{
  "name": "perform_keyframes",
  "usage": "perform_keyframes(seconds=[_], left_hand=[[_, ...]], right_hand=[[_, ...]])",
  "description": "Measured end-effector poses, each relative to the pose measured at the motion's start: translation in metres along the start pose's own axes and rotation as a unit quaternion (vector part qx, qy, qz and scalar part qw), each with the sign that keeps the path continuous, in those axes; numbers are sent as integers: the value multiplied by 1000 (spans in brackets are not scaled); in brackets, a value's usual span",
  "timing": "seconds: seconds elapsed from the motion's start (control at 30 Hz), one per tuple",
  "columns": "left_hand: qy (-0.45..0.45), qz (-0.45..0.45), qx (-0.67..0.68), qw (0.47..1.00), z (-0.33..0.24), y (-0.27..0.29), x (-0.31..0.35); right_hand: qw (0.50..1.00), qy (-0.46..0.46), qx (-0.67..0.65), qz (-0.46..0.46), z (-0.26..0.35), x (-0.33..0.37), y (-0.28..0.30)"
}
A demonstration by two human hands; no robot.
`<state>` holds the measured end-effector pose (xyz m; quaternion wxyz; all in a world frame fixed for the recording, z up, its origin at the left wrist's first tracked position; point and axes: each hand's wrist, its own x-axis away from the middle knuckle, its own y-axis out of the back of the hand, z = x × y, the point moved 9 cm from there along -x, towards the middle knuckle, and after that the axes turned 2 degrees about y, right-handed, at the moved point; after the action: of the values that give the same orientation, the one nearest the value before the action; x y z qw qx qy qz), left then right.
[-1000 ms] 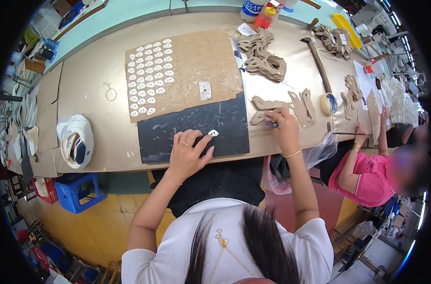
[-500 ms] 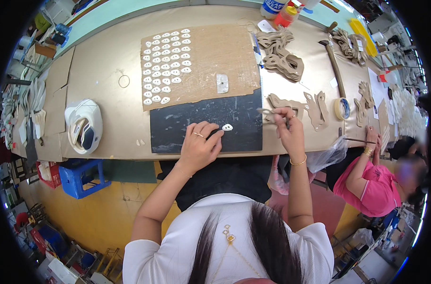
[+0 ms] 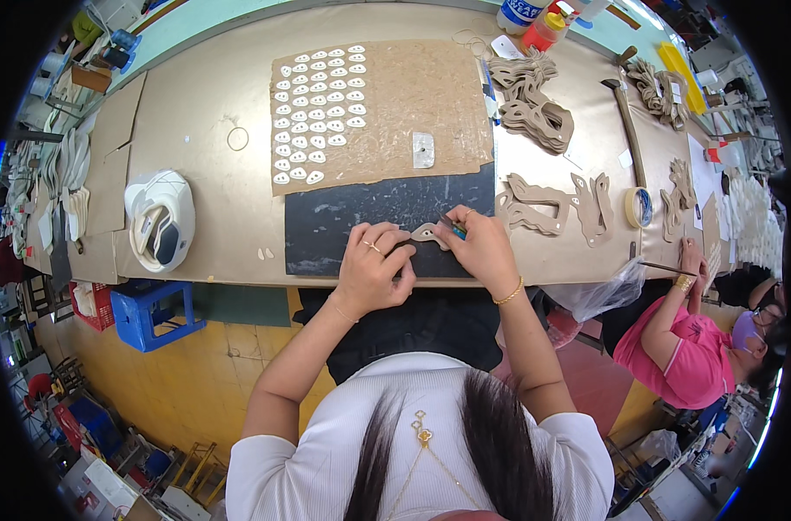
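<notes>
A small beige cut-out piece (image 3: 426, 233) with a hole lies on the black board (image 3: 360, 208) between my hands. My left hand (image 3: 373, 263) has curled fingers, its fingertips pinching the left end of that piece. From the right, my right hand (image 3: 484, 250) is closed on a slim blue-green tool like a pen (image 3: 454, 227), its tip close to the beige piece. Whether a white piece lies under the beige one I cannot tell. Behind the board is a brown cardboard sheet (image 3: 404, 95) carrying rows of small white pieces with holes (image 3: 317, 113).
Beige cut-outs (image 3: 534, 204) and a tape roll (image 3: 638, 207) lie to the right, with a hammer (image 3: 628, 139) beyond. Stacked beige pieces (image 3: 534, 113) are at the back. A white shoe-shaped object (image 3: 159, 221) stands left. A co-worker in pink (image 3: 678, 356) sits at the right.
My right hand has moved left, from beside the board onto it. The beige piece it held is now on the board where the single white piece lay, and the pen-like tool shows in it.
</notes>
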<state>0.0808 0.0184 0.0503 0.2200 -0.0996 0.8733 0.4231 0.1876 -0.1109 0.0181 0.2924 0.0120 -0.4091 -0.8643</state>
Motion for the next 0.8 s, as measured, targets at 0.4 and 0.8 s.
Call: perform_keyframes(seconds=[0.4, 0.8], left_hand=[[-42, 25, -59, 997, -9, -6, 0], [-51, 68, -113, 990, -13, -14, -2]], right_hand=[[1000, -9, 7, 0, -3, 3, -2], [1000, 13, -15, -13, 3, 4, 6]])
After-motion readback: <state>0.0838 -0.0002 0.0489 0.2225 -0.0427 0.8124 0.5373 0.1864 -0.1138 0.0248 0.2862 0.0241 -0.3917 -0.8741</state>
